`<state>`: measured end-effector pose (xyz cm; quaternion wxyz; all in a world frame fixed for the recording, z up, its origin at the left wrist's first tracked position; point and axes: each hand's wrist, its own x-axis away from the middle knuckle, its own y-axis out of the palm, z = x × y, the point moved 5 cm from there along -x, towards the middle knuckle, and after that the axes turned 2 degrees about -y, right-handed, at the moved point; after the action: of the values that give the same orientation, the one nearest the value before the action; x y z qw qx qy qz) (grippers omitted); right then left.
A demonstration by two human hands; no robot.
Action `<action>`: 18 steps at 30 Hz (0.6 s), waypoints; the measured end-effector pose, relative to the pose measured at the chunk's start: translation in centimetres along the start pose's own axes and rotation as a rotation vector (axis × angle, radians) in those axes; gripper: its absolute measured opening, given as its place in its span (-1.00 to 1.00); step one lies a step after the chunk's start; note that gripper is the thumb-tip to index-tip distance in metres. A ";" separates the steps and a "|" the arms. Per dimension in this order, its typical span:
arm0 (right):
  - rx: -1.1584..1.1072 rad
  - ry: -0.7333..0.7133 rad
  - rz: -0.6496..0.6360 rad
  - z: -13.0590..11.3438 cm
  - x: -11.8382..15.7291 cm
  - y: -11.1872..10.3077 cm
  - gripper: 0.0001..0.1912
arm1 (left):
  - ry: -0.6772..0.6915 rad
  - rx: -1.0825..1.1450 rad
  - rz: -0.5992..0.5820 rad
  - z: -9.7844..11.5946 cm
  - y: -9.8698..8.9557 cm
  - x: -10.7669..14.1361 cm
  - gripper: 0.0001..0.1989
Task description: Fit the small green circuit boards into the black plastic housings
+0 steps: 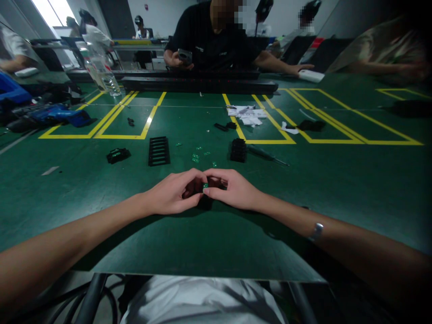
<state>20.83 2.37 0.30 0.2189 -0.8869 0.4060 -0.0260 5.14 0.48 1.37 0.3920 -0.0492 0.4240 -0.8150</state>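
Note:
My left hand and my right hand meet over the near part of the green table, fingertips together. Between them they pinch a small green circuit board; fingers cover most of it. Just beyond my hands lie several loose green circuit boards. To their left is a black slotted plastic rack, and to their right a black ribbed block. A screwdriver rests beside that block. Farther left sits a black part with green bits in it.
Yellow tape lines mark the table. Crumpled white paper lies beyond the ribbed block. Blue power tools and plastic bottles stand at left. A long black bar crosses the back; a person sits behind it holding a phone.

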 end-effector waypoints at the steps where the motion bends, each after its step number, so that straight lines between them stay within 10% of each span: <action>1: 0.005 0.001 0.001 0.0 0.0 0.0 -0.80 | 0.000 0.002 0.000 0.0 0.0 0.0 -0.72; 18: -0.019 0.012 -0.005 0.0 0.0 0.0 -0.82 | -0.002 0.009 -0.007 -0.1 0.1 0.0 -0.72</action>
<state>20.80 2.37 0.33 0.2077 -0.8898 0.4054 -0.0280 5.14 0.52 1.26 0.3896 -0.0496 0.4198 -0.8182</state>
